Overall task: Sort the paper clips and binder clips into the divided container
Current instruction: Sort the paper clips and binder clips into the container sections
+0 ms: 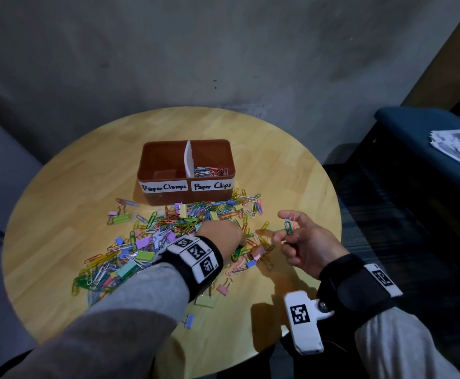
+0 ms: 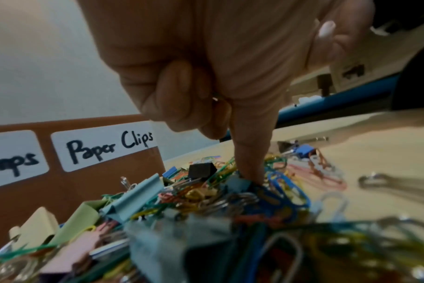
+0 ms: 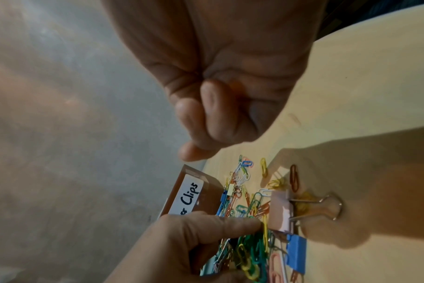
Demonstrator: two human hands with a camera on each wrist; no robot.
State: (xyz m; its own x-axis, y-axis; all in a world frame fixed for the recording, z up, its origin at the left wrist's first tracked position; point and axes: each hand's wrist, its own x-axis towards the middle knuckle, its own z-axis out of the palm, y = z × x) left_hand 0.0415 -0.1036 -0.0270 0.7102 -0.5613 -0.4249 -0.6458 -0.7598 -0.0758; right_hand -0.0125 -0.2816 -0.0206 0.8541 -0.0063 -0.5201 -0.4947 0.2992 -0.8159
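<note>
A brown divided container (image 1: 152, 170) stands at the back of the round wooden table (image 1: 73, 187), labelled "Paper Clamps" left and "Paper Clips" right. Several paper clips (image 1: 209, 170) lie in its right compartment; the left one looks bare. A mixed pile of coloured paper clips and binder clips (image 1: 168, 228) spreads in front of it. My left hand (image 1: 234, 237) is down in the pile, index finger (image 2: 251, 168) poking among the clips, other fingers curled. My right hand (image 1: 291, 233) hovers to the right and pinches a few upright paper clips (image 1: 289, 227).
A pink binder clip (image 3: 280, 210) and a blue binder clip (image 3: 295, 252) lie beside my left fingertip. More binder clips lie toward the near table edge. A blue seat (image 1: 414, 127) with papers (image 1: 458, 149) stands to the right. A grey wall is behind.
</note>
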